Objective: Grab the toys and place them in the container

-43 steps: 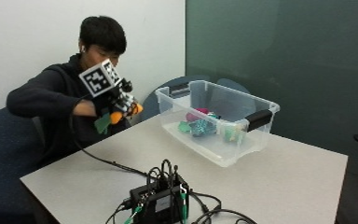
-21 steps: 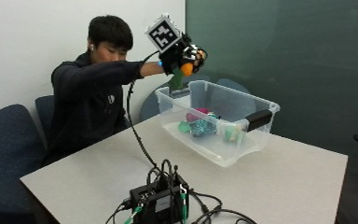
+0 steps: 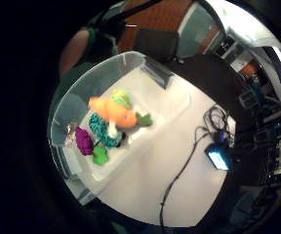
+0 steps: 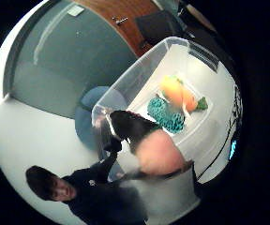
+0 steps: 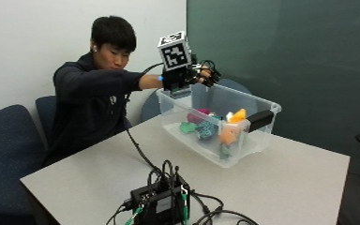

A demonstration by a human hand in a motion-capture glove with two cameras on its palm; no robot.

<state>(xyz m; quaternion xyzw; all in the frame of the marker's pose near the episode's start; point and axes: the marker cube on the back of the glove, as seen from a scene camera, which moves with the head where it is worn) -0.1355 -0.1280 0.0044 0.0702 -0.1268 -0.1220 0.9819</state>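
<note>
From the outside view I have the gloved right hand (image 5: pixel 195 77) raised above the near end of the clear plastic container (image 5: pixel 255 140), at roughly the 10 o'clock corner of the bin as it sits on the white table (image 5: pixel 93 173). Its fingers (image 5: pixel 210 77) are spread and relaxed, holding nothing. The orange toy (image 5: pixel 231 131) is inside the container, low against the wall toward the 4 o'clock side, with a yellow tip showing above it. Beside it, toward 9 o'clock, I can make out the teal knitted toy (image 5: pixel 205 130), a purple toy (image 5: pixel 198 115) further back, and a small green piece (image 5: pixel 187 127) on the bin floor. The little finger side palm view looks straight down into the bin: the orange toy (image 3: pixel 115 111) lies across the teal toy (image 3: pixel 101 129), with the purple one (image 3: pixel 83 140) and the green piece (image 3: pixel 100 156) just beside them (all four well inside the walls, none touching the rim). In the thumb side palm view the orange toy (image 4: pixel 177 93) and teal toy (image 4: pixel 165 114) sit together in the bin, and a blurred gloved fingertip (image 4: pixel 130 125) crosses in front of them. A black box with cables (image 5: pixel 161 199) sits at the table's 6 o'clock edge, well apart from the container.
</note>
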